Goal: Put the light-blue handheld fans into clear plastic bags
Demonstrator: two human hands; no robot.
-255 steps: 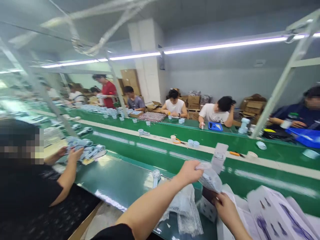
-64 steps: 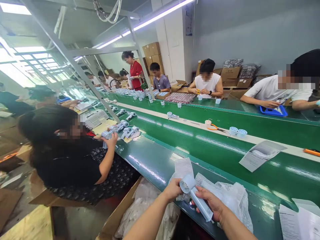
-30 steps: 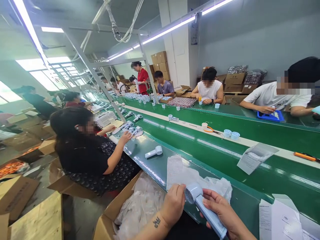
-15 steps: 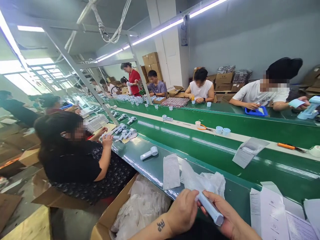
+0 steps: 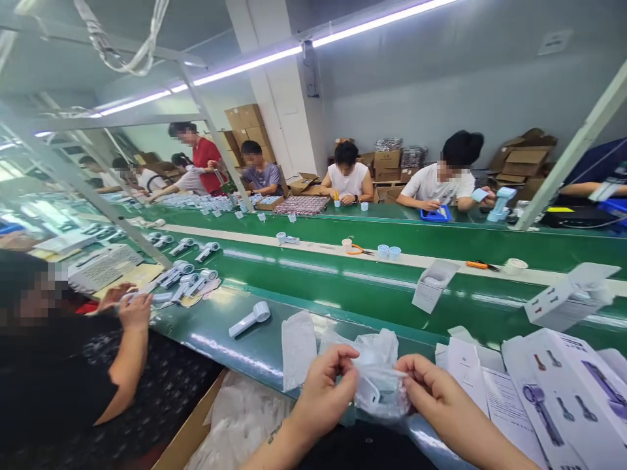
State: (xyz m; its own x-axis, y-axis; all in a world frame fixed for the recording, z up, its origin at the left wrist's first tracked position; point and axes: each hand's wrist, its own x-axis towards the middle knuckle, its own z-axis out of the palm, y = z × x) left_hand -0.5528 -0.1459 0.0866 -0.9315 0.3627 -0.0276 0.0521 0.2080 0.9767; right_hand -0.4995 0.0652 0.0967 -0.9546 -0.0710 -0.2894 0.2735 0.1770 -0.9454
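Note:
Both hands are at a clear plastic bag (image 5: 385, 399) above the near edge of the green bench. My left hand (image 5: 329, 382) pinches the bag's upper left edge between thumb and fingers. On the other side, my right hand (image 5: 428, 388) pinches its upper right edge. A pale item shows through the plastic, but its shape is partly hidden. Behind it lies more crumpled clear plastic (image 5: 377, 343). A flat white bubble bag (image 5: 298, 349) lies to the left. Farther left, a light blue handheld fan (image 5: 251, 318) rests on the bench.
Printed boxes (image 5: 553, 385) and leaflets stand at my right. Open boxes (image 5: 434, 286) sit on the green conveyor (image 5: 313, 277). A carton of plastic bags (image 5: 240, 418) stands below the bench. A co-worker (image 5: 59, 365) sits at left; others work across the line.
The light blue handle I held is no longer visible on its own; both hands now grip a clear bag with something pale inside. My view has turned right.

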